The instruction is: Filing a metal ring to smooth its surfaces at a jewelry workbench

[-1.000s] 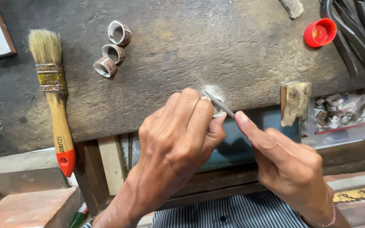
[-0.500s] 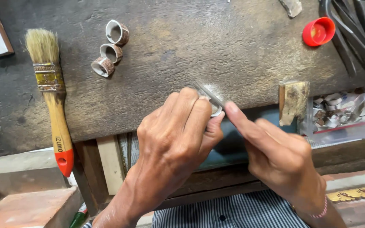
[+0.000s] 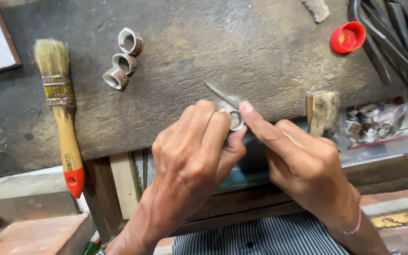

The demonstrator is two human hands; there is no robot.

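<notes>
My left hand [image 3: 190,156] pinches a small metal ring [image 3: 235,120] at the front edge of a dark wooden workbench [image 3: 204,52]. My right hand [image 3: 298,165] holds a thin metal file [image 3: 220,94] with the index finger stretched along it; the file passes through the ring and its tip points up and to the left over the bench. Pale filing dust lies on the wood around the ring. Three similar rings [image 3: 123,59] rest on the bench at the upper left.
A paintbrush [image 3: 62,108] with a wooden handle and red tip lies at the left. A red cap [image 3: 348,37] and dark metal tools [image 3: 393,38] are at the upper right. A clear bag of ring pieces [image 3: 378,125] and a small wooden block [image 3: 323,111] sit right.
The file has been pushed forward through the ring, so its tip now sticks out far up-left. My right hand has moved closer to the left hand.
</notes>
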